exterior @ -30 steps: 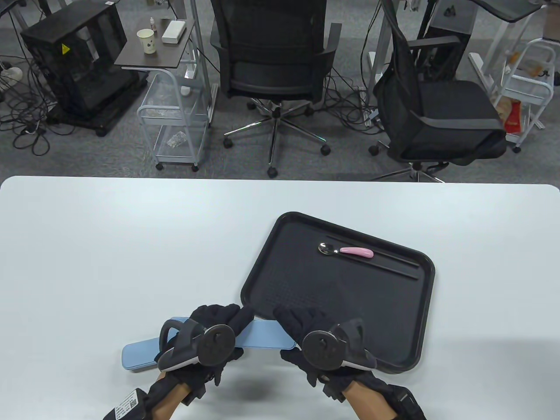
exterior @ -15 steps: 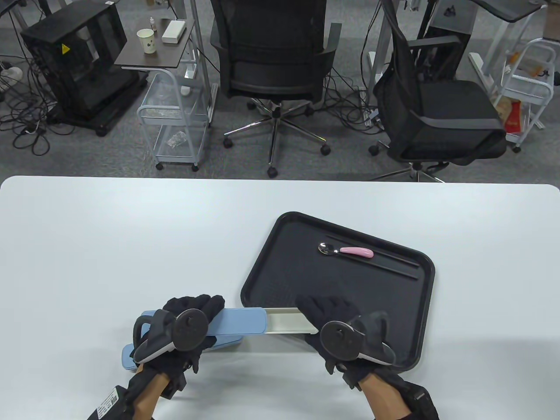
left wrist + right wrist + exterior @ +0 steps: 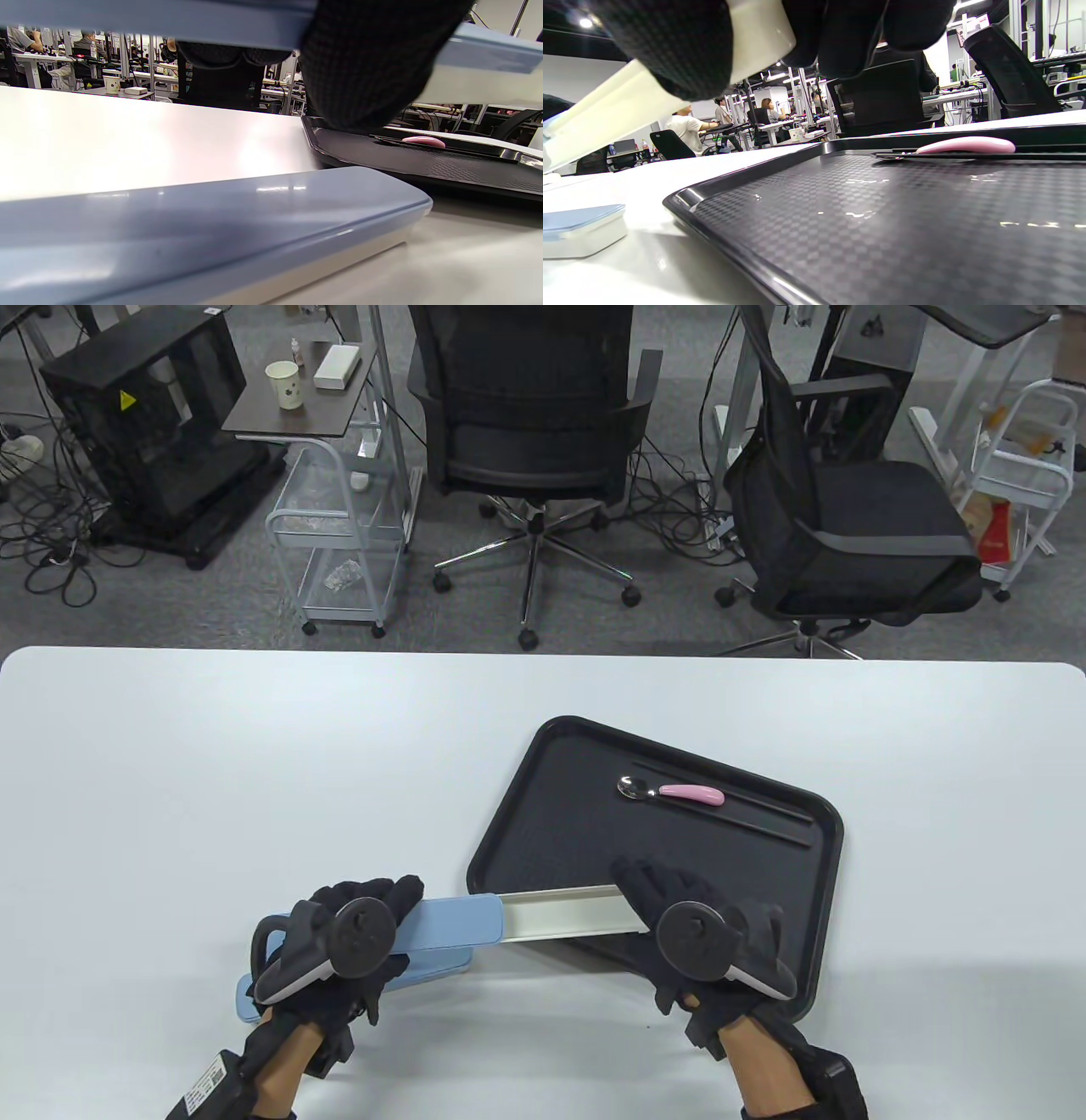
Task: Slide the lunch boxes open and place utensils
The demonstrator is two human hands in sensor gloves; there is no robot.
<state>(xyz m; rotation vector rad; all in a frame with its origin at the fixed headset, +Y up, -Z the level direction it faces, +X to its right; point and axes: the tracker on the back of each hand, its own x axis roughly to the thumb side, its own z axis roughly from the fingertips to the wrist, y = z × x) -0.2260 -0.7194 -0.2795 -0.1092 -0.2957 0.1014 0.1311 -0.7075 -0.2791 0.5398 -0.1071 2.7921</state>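
Table view: we see left hand point(image 3: 356, 937) gripping long blue plastic lid point(image 3: 450, 922), right hand point(image 3: 679, 916) gripping cream inner tray point(image 3: 568, 912), half slid out above black tray point(image 3: 509, 814). We judge case light, stiff, glossy, slippery; grip by long edges.

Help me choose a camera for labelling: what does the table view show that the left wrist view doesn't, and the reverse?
Only the table view shows both hands: the left hand gripping the blue lid, the right hand holding the white inner tray, plus the chopsticks. Only the left wrist view shows the second blue box from the side, resting on the table. Both show the black tray and pink-handled spoon.
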